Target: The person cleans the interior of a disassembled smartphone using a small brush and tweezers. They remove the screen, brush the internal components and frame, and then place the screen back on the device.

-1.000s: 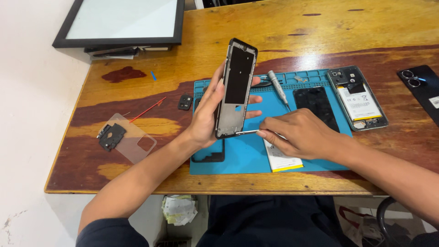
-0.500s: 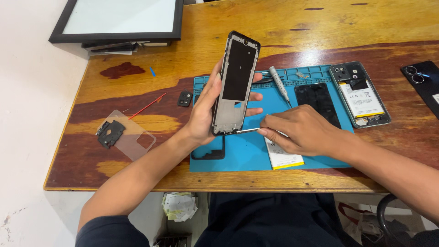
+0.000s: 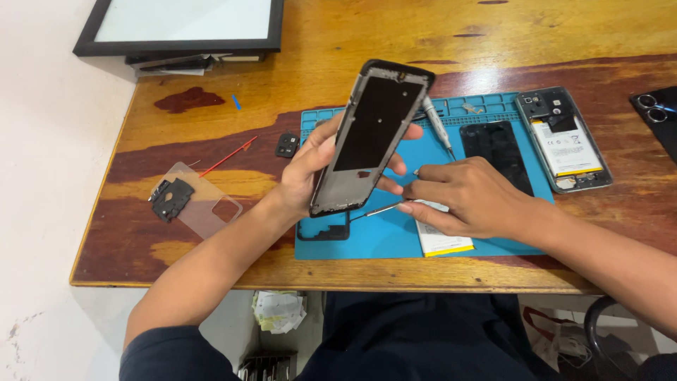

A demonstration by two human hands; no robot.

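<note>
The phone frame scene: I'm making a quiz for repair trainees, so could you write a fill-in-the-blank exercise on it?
1. The left hand holds the phone frame tilted above the ____ work mat.
2. The right hand holds a thin metal tool whose tip reaches the frame's ____ end.
3. The opened phone with its battery showing lies at the mat's ____ edge.
4. A screwdriver lies on the mat, ____ the raised frame.

Missing words: blue; lower; right; behind

Two opened phones (image 3: pixel 564 137), one mat (image 3: pixel 381 236)
</note>
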